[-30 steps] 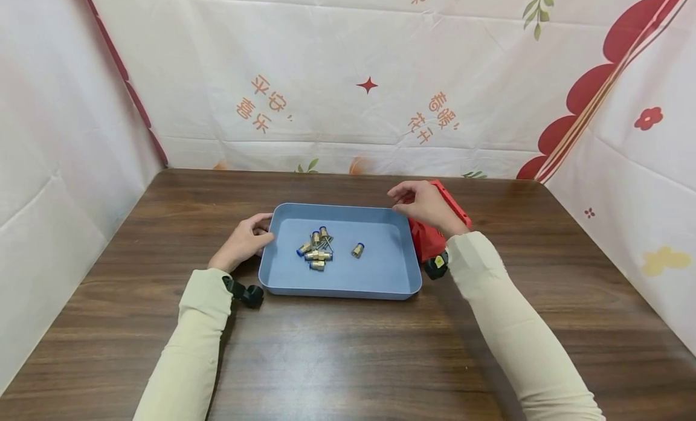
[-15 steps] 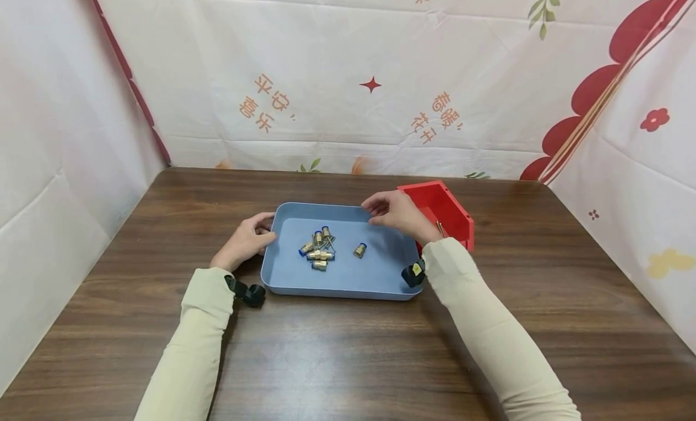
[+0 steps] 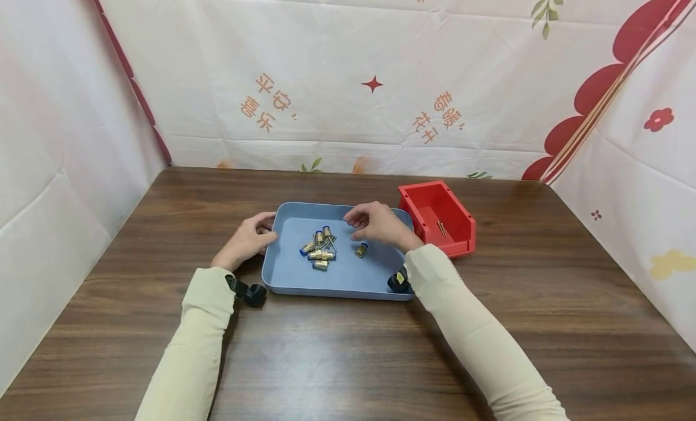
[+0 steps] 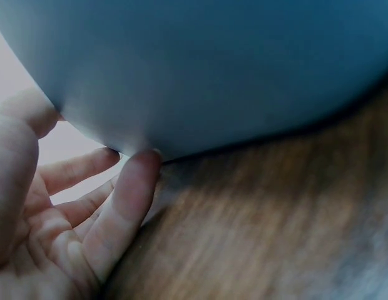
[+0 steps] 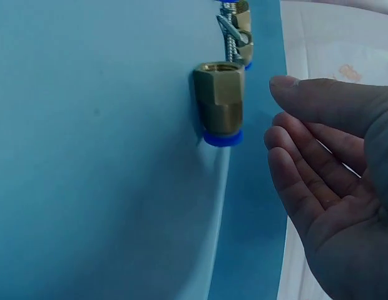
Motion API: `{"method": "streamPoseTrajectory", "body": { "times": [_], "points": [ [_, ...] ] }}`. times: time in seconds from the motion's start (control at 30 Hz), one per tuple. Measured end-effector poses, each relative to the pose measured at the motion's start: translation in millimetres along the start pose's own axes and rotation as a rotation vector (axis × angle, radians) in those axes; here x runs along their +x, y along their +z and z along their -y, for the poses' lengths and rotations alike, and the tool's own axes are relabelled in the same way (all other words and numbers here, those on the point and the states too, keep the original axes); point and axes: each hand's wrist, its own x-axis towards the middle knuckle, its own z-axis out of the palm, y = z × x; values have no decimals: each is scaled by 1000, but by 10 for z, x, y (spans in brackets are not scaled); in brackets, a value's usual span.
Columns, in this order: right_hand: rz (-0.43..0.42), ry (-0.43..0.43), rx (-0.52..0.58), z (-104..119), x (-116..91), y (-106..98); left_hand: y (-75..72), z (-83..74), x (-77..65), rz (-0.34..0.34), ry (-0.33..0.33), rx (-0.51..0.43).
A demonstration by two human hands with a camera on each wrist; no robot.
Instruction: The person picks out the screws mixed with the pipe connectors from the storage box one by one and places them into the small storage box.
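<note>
A blue-grey tray (image 3: 375, 279) lies on the table, with my left hand (image 3: 246, 240) at its left side. In the left wrist view the thumb reaches over the rim while the fingertips (image 4: 141, 165) meet the outer wall from below. My right hand (image 3: 377, 223) is over the tray's right half, fingers loosely bent and nothing between them. Beneath and beside it lies a single brass push-in fitting (image 5: 220, 103) with a blue collar. Farther left, several like fittings (image 3: 321, 255) are heaped with several screws (image 3: 330, 242).
A red plastic bin (image 3: 464, 247) stands against the tray's right end, holding a few slim screws (image 3: 442, 229). The wooden table (image 3: 326, 354) extends on all sides. A printed white cloth (image 3: 337, 58) hangs behind it.
My right hand has moved left from above the red bin to above the tray near the lone fitting, uncovering the bin and its screws. The left hand stays at the tray's edge.
</note>
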Motion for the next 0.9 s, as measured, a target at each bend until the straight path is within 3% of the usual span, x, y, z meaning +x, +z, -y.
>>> {"method": "streamPoseTrajectory", "body": {
  "times": [0.4,0.9],
  "points": [
    [103,-12,-60,64,150,200,-4,18,17,4,4,5],
    [118,22,-71,156,202,278,-4,43,17,6,4,9]
  ]
}}
